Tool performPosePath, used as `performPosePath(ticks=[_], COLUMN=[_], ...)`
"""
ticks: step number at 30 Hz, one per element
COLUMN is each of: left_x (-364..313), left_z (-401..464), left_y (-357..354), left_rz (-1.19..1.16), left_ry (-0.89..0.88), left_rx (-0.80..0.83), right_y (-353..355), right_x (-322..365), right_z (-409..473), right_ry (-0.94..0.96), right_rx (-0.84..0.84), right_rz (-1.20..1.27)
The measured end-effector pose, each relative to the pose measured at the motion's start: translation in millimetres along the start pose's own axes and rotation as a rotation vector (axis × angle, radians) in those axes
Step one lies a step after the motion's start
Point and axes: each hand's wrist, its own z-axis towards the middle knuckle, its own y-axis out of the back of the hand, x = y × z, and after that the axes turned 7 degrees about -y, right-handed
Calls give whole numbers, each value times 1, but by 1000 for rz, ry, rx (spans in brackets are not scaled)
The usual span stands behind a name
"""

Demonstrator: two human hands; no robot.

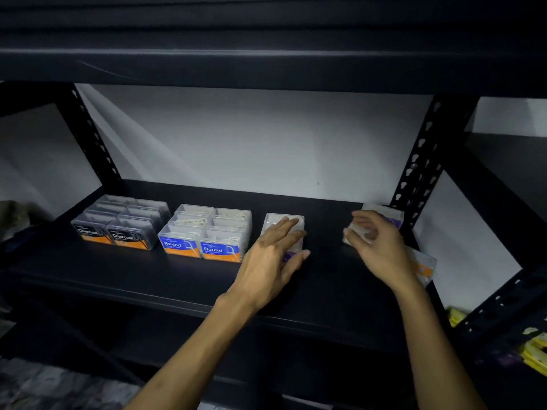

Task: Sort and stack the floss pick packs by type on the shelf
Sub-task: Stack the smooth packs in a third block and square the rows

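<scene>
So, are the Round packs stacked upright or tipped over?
Upright. The Round packs stand level in neat rows on the shelf, blue labels facing forward.

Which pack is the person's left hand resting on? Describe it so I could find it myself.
On the black shelf, two blocks of clear packs stand at the left: Charcoal packs, then blue Round packs. Just right of the Round block sits a lone stack of packs under the left hand. It alone there shows a purple label.
</scene>
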Motion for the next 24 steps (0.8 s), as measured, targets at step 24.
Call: performPosePath(ticks=[24], left_x=[-48], left_z=[25], left_y=[-96], left_rz=[-167], left_ry=[-176], left_rx=[374], right_y=[16], right_x=[-81], right_z=[-63], right_ry=[61], right_rx=[-253], right_rz=[-620])
